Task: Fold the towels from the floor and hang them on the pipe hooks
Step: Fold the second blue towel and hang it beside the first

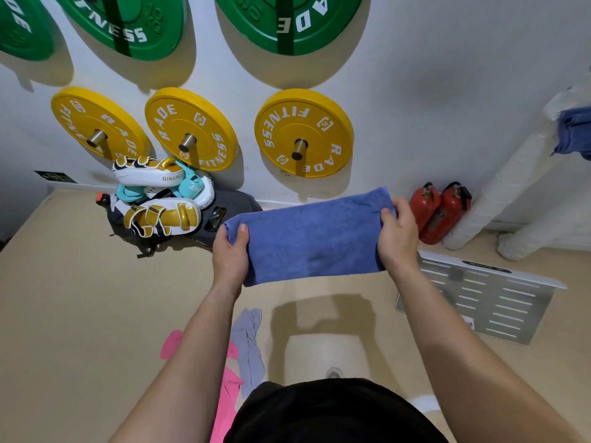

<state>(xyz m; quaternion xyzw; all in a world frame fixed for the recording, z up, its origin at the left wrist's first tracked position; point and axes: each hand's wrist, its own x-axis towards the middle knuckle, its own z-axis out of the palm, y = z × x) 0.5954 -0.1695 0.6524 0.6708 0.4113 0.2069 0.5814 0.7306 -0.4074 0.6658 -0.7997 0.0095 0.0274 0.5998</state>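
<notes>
A blue towel (311, 238), folded into a long band, is stretched out in the air in front of me. My left hand (231, 251) grips its left end, thumb on top. My right hand (398, 233) grips its right end. On the floor below lie a grey towel (248, 343) and a pink towel (227, 391), both crumpled and partly hidden by my left arm. At the right edge another blue towel (574, 132) hangs on the white wrapped pipe (511, 190).
Yellow weight plates (303, 132) and green ones (287, 20) hang on the wall ahead. A pile of boxing pads (160, 199) lies on a dark bag at the wall. Two red fire extinguishers (439, 209) stand by the pipe. A grey metal grate (486, 298) lies on the floor.
</notes>
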